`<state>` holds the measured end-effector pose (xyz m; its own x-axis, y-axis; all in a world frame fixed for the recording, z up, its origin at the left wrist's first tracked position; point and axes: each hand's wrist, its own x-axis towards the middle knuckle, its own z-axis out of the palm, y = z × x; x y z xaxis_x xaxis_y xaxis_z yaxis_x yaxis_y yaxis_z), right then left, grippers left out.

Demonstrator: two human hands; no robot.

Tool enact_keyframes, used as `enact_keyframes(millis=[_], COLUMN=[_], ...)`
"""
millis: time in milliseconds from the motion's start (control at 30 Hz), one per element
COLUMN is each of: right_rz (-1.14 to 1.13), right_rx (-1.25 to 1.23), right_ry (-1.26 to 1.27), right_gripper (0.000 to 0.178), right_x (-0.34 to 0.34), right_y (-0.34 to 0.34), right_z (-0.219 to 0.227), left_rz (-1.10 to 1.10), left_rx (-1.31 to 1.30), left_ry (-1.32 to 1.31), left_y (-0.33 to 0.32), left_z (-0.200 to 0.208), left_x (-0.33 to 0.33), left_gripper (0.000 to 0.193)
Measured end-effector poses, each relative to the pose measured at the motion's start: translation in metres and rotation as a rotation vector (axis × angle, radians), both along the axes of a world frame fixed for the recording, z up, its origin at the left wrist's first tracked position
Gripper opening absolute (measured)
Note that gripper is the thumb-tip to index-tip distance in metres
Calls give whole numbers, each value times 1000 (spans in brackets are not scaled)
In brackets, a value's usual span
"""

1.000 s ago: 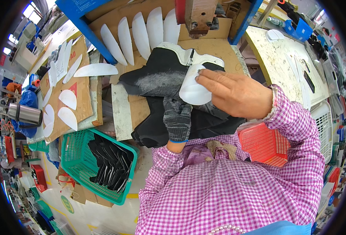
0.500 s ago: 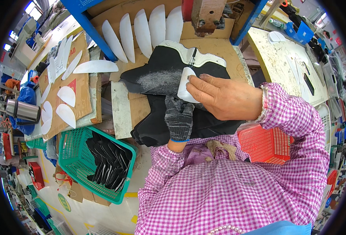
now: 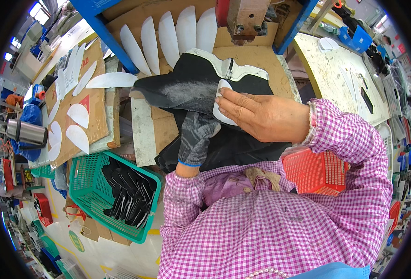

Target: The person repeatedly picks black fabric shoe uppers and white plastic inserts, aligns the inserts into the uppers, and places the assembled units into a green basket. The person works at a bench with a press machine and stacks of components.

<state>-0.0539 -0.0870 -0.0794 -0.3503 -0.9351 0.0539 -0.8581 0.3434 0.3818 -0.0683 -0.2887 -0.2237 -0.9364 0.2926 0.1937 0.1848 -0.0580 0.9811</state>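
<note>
My right hand (image 3: 259, 116), bare, is closed on a white curved piece (image 3: 221, 88), with its fingers lying along the piece's right side. Beneath it is a black shoe-upper-like piece (image 3: 163, 90) with a fuzzy grey patch and a white-trimmed far edge. My left hand (image 3: 197, 138) wears a dark knitted glove with a blue cuff. It grips the near edge of that black piece, left of the white one; its fingertips are partly hidden under the material. More black pieces (image 3: 233, 151) lie below, in front of my body.
Several white curved pieces (image 3: 168, 39) stand at the back, beneath a metal press head (image 3: 247, 21) in a blue frame (image 3: 108, 35). More rest on cardboard (image 3: 96, 111) at left. A green basket (image 3: 87, 200) holds black pieces; a red basket (image 3: 312, 172) stands at right.
My left hand has moved left, and the black piece's left end has shifted left and lifted slightly. The white piece in my right hand has turned and moved slightly right.
</note>
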Motion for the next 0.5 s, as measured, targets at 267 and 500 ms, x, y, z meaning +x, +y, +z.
enact_keyframes(millis=[267,500], right_rz=[-66,38], right_rx=[-218,-65], right_ry=[-251,-187], right_gripper=[53,52], right_x=[-12,-24], right_y=[-4,-11], right_z=[-4,-1], left_rz=[169,193], left_rx=[-513,-847], left_ry=[682,928], left_y=[32,24], left_z=[-35,-31], left_x=[-48,-41], left_gripper=[43,34])
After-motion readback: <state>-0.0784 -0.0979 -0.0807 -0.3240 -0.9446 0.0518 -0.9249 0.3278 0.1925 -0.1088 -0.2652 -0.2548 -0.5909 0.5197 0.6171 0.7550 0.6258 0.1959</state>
